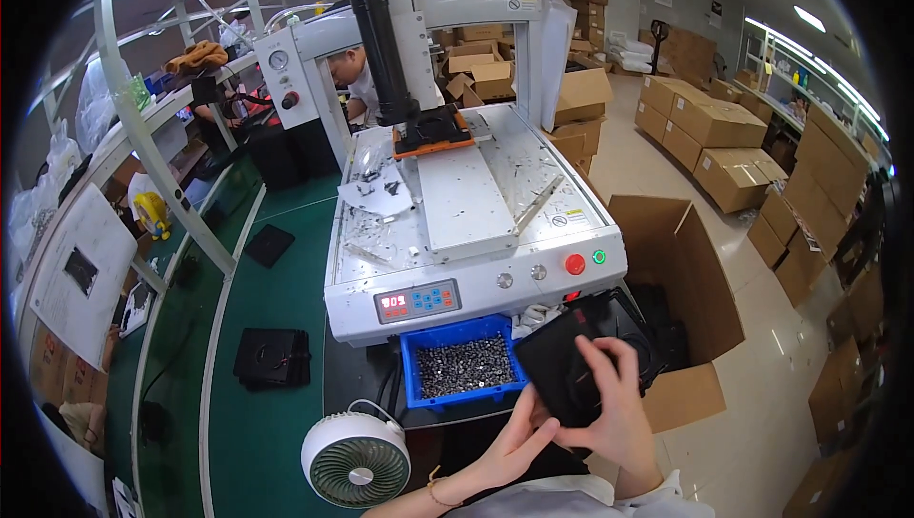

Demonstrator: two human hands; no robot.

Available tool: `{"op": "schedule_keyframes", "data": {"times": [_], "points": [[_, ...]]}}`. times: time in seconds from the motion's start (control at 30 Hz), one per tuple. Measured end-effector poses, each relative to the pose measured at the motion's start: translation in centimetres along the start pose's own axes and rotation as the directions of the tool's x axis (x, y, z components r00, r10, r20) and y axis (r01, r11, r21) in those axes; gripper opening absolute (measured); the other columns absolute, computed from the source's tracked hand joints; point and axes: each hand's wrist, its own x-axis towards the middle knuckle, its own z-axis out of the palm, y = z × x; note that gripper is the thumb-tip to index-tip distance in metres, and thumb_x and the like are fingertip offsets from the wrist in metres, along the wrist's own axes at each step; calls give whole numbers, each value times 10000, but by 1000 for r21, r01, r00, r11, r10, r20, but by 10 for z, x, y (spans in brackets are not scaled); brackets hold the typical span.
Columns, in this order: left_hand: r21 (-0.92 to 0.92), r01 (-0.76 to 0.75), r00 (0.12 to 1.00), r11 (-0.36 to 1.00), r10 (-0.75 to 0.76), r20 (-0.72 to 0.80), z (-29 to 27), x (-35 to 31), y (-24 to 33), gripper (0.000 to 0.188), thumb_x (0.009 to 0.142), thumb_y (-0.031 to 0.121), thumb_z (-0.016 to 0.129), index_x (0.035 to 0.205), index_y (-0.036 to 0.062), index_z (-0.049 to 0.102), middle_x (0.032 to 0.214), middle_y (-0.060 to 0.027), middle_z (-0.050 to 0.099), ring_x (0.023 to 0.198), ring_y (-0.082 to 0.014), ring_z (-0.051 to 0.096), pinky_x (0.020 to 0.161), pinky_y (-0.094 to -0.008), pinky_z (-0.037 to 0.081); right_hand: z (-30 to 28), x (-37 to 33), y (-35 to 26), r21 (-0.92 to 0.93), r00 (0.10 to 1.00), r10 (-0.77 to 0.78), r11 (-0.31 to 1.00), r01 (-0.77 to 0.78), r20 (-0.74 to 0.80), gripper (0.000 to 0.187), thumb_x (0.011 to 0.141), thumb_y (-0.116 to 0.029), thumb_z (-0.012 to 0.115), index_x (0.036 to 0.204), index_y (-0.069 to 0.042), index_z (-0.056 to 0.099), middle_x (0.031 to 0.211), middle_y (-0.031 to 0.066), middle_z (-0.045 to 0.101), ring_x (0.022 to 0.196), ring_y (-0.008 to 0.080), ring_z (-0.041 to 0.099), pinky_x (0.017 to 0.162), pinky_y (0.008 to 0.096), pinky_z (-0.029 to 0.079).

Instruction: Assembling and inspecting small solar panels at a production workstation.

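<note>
- Black panel [554, 366]: before the machine [466, 199], right of the blue bin [468, 400].
- Right hand [614, 411]: clamped on panel, fingers across face.
- Left hand [516, 446]: clamped at panel's lower edge.
- Blue bin: contains small metal parts.
- Cardboard box [706, 280]: open, black pieces inside; held panel partly blocks view.
- Fan [355, 461]: near bin.
- Green tabletop [255, 301]: carries stacked black panels [272, 358].

The left hand [519, 447] reaches up and rightward from a low, slanting forearm [433, 497], thumb and fingers angled upward. The right hand [619, 413] stands more upright above its wrist [640, 482], fingers bent, thumb pointing left, so the 2 thumbs come close together; both hands are gripping.
</note>
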Motion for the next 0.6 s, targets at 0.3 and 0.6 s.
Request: {"op": "schedule_keyframes", "data": {"times": [0.3,0.6], "points": [[-365,-142,806,920,-106,-582,-13,-8,53,635,878,-92,637,1415,73,341,1269,-137,571,1121,-230,616,941,-371,553,10,25,-5,782,998,60,621,-52,19,619,848,-253,761,1343,8,497,1271,129,563,1168,240,593,941,334,487],[-281,-270,688,921,-20,-725,-14,-10,55,658,866,-103,634,1429,71,341,1292,-128,562,1151,-236,590,971,-377,518,62,122,34,189,724,-176,980,64,667,239,891,-56,620,1117,14,654,1068,133,711,983,224,682,870,357,525]]}}
